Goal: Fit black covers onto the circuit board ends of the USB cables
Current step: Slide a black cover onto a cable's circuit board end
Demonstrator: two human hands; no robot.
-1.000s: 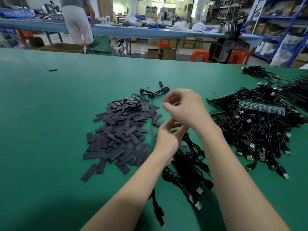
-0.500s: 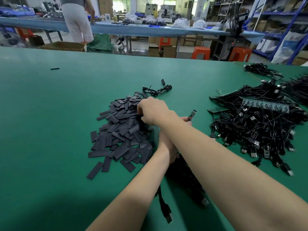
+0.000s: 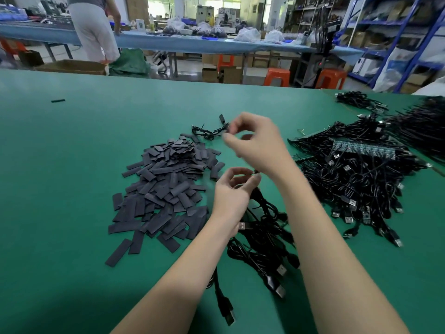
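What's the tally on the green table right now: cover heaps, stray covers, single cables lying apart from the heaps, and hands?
Heap of black covers: 1
Stray cover, far left: 1
Loose cable beyond the heap: 1
Hands: 2, the left hand pinching a USB cable end, the right hand blurred
Total: 5

head view | worn on head | faces forward and down | close over green table [image 3: 72,165] | single view
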